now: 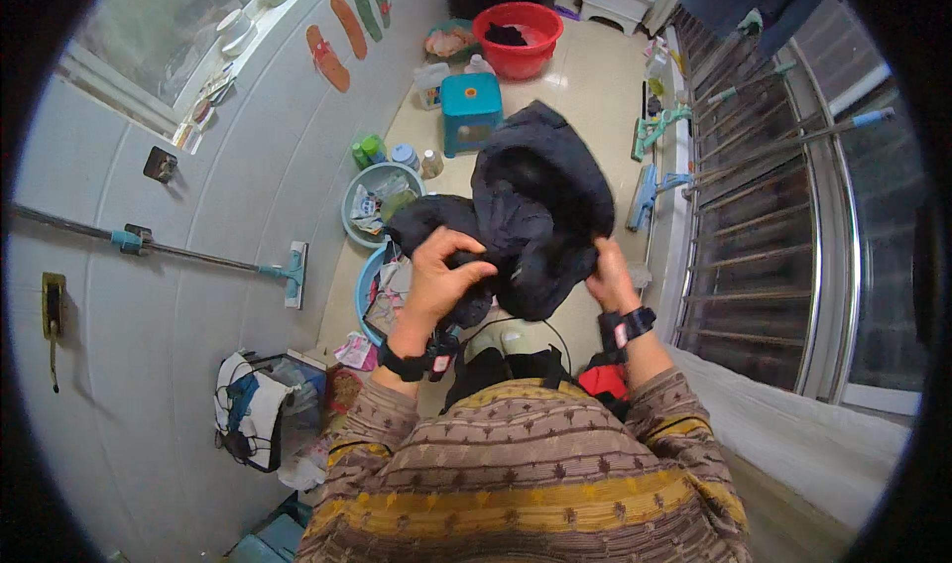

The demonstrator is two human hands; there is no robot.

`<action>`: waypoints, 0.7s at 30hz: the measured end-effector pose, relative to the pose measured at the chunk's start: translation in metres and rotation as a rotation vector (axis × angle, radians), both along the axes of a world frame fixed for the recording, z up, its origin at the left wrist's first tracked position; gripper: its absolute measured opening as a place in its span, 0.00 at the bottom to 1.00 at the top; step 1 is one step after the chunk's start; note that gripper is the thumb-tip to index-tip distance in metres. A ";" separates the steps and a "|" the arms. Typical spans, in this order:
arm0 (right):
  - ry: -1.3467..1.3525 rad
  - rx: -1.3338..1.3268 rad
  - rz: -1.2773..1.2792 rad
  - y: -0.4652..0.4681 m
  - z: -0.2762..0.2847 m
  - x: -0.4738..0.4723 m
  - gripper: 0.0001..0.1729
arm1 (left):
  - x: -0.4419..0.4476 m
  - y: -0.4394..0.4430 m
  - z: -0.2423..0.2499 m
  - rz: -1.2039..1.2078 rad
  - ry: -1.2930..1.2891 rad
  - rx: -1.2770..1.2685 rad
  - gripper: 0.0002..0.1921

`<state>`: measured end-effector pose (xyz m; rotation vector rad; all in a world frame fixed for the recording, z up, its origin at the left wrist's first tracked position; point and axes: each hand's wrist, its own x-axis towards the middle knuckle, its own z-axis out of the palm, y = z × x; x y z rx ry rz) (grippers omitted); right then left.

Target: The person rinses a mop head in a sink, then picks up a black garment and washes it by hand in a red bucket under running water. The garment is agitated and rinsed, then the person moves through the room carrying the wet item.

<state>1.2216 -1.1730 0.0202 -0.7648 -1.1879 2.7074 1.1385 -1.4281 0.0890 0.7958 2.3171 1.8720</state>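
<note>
A dark, nearly black garment [513, 191] is bunched up in front of me at the middle of the head view. It hangs in loose folds above the floor, with a hollow opening on its upper part. My left hand [439, 273] pinches a fold at its left side between thumb and fingers. At the right edge, my right hand [611, 274] grips the cloth, its fingertips partly hidden behind the fabric. Black straps with small devices circle both wrists. The garment's exact kind cannot be told.
Ahead stand a turquoise plastic stool [471, 106] and a red basin [518, 61] holding dark cloth. On the left are a light-blue basin [348, 225] with packets and several bottles. Squeegees [644, 191] lean by the barred window [751, 266]; another squeegee [294, 274] hangs on the left wall.
</note>
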 end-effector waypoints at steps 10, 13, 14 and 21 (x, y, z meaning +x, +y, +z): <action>0.013 -0.350 -0.256 0.039 -0.025 0.038 0.32 | -0.052 -0.088 -0.014 0.124 -0.575 0.731 0.12; 0.000 -0.300 -0.190 0.036 -0.018 0.036 0.32 | -0.058 -0.090 -0.012 0.101 -0.627 0.815 0.13; 0.052 -0.327 -0.157 0.036 -0.016 0.035 0.32 | -0.060 -0.090 -0.013 0.109 -0.640 0.830 0.13; 0.203 -0.196 -0.091 0.061 -0.002 0.047 0.31 | -0.079 -0.103 -0.022 0.219 -0.790 1.029 0.16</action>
